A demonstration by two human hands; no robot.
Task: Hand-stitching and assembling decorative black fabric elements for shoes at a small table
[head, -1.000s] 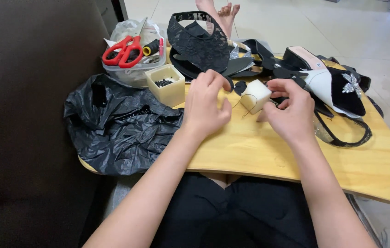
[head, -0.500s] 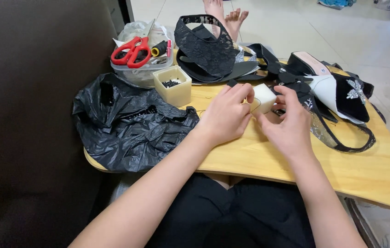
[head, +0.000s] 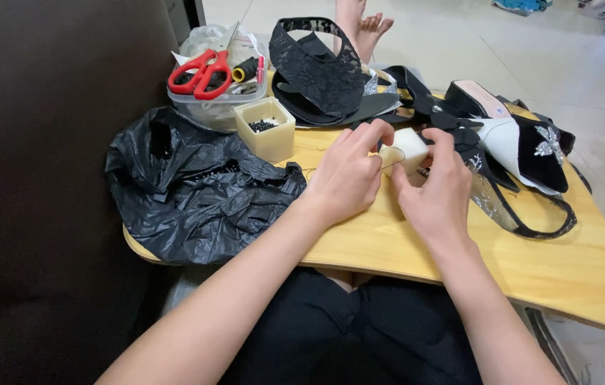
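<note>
Left hand (head: 349,175) and right hand (head: 436,192) both grip a small white block (head: 407,148) just above the wooden table (head: 552,271), near the cup of black beads (head: 265,128) and black plastic bag (head: 195,189).

White foam block (head: 408,150): small, off-white, rounded-edge cuboid, matte. Sits low over the wooden lap table (head: 573,271), near its far-centre, tilted slightly; can't tell if it rests on the wood. Pinched between both hands: left hand (head: 349,175) fingers curl over its left side, right hand (head: 438,191) fingertips press its right and lower edge. Top and front faces visible, rest covered. Thin dark thread (head: 386,158) loops just at its left edge.
</note>
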